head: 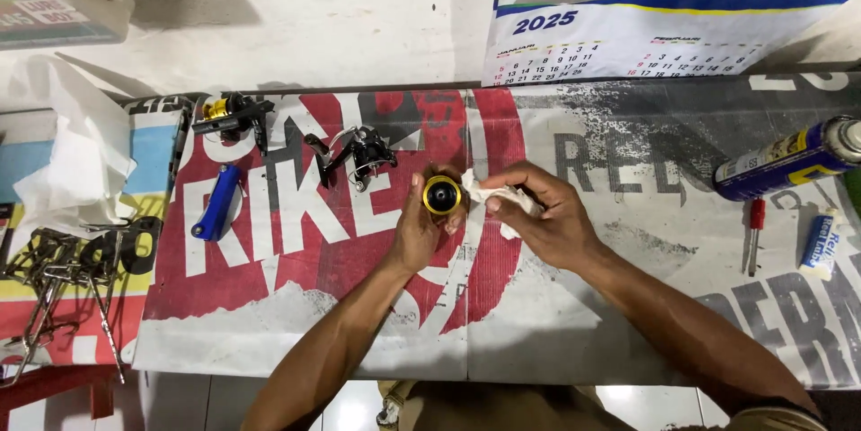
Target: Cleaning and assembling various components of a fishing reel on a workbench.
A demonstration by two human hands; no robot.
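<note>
On a printed banner-covered bench (628,323), a gold-rimmed spool (441,194) is grasped by the left hand (418,232); a white cloth (499,199) is pinched by the right hand (552,218).

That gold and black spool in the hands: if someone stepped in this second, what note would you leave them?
Left hand: holds the gold and black spool up over the bench, its fingers wrapped round the rim.
Right hand: grips a crumpled white cloth, pressed against the spool's side.
Nearby: black reel body just behind the spool, a second reel with gold parts far left, blue handle, spray can, red screwdriver and small tube on the right.
Done: spool is off the reel body.
Left: wiping looks under way; spool not yet refitted.
</note>
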